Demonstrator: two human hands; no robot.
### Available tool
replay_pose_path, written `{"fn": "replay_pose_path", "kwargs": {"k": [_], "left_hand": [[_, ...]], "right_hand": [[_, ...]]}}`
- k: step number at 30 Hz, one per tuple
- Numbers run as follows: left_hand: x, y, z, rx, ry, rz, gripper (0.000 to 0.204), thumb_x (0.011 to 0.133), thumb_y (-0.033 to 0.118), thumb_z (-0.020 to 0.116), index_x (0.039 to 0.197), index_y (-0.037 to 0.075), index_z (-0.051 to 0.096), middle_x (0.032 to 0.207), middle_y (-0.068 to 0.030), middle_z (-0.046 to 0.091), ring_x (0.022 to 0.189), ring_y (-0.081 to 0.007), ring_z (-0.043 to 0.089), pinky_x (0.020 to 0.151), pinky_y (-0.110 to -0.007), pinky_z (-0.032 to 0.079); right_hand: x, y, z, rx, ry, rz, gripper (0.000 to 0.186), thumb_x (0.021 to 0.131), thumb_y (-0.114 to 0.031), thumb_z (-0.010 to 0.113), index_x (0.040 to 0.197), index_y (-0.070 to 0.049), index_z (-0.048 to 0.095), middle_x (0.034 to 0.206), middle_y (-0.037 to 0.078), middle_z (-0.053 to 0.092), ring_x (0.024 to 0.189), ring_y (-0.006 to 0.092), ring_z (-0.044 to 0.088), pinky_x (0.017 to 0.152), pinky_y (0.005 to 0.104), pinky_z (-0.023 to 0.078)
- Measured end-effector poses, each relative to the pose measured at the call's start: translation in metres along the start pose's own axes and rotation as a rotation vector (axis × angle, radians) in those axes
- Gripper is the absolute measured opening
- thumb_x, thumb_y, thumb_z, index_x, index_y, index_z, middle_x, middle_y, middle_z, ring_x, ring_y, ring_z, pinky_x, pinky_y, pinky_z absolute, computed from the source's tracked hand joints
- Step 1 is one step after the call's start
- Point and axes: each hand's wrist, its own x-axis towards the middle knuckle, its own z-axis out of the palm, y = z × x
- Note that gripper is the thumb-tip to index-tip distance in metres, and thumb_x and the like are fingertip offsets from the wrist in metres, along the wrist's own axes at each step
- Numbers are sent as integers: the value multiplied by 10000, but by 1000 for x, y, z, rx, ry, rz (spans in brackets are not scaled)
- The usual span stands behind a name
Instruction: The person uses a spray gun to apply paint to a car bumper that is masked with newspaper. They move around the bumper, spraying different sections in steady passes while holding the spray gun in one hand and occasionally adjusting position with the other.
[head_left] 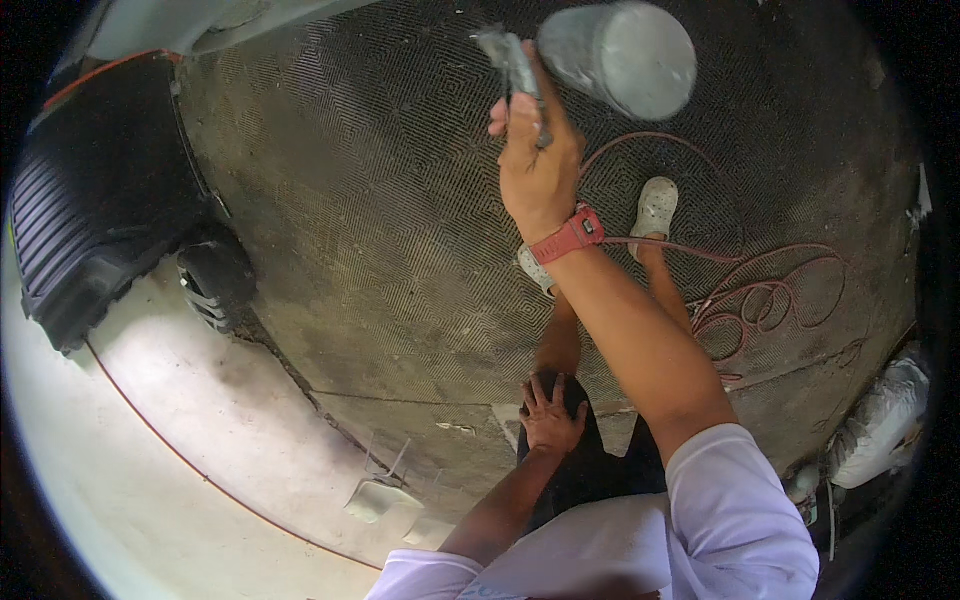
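Note:
My right hand (540, 175), a red watch on its wrist, reaches far forward. Its fingers wrap around a grey metal spray gun (520, 70), slightly smeared by motion. Just right of the gun is a whitish cylindrical cup (648, 60) with its round end toward me; the hand hides where it joins the gun, if it does. A thin red hose (690, 248) comes from behind my right forearm and wrist. My left hand (552, 420) lies on my left knee with the fingers spread, holding nothing.
Loops of the hose (780, 305) lie on the dark patterned floor (380, 200), right of my legs. To the left stands a black ribbed car part (110, 170), above a pale surface (150, 440). A whitish plastic-wrapped bundle (885, 420) is at the right edge.

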Motion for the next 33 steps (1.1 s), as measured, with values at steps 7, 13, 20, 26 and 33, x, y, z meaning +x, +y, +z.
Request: {"fn": "replay_pose_path", "kwargs": {"k": [7, 13, 20, 26, 33], "left_hand": [[-1, -27, -6, -14, 27, 47, 862, 1034, 610, 629, 1751, 240, 328, 1824, -273, 102, 1673, -541, 124, 1244, -747, 324], [5, -56, -7, -16, 36, 103, 859, 1034, 605, 629, 1746, 218, 342, 1818, -272, 118, 1667, -537, 151, 1249, -716, 356], [7, -73, -16, -98, 0, 121, 854, 1025, 599, 642, 1741, 232, 355, 1822, -253, 114, 1672, -526, 145, 1255, -713, 349], [6, -76, -4, -143, 6, 130, 852, 1020, 592, 654, 1738, 240, 359, 1824, -253, 101, 1679, -516, 127, 1266, -707, 339], [7, -74, 5, -213, -25, 113, 843, 1008, 581, 676, 1724, 248, 381, 1820, -264, 103, 1672, -523, 135, 1279, -731, 279]], "right_hand": [[-23, -2, 36, 46, 22, 109, 584, 1191, -370, 462, 1703, -88, 456, 1042, 83, 745, 885, 131, 702, 634, 272, 565], [-18, 18, 68, 169, 29, 139, 489, 1196, -372, 468, 1468, -11, 654, 905, 75, 735, 746, 136, 704, 540, 287, 546], [9, 65, 37, 11, 211, 202, 512, 1198, -432, 466, 1350, 25, 641, 935, 98, 733, 721, 155, 714, 508, 280, 548], [1, 79, 54, 9, 313, 145, 478, 1169, -318, 549, 1556, -39, 580, 956, 107, 755, 827, 192, 730, 690, 360, 595], [1, 150, 86, -212, 64, -259, 586, 1138, -332, 584, 1655, -68, 507, 1197, 249, 771, 1032, 374, 773, 901, 483, 615]]}}
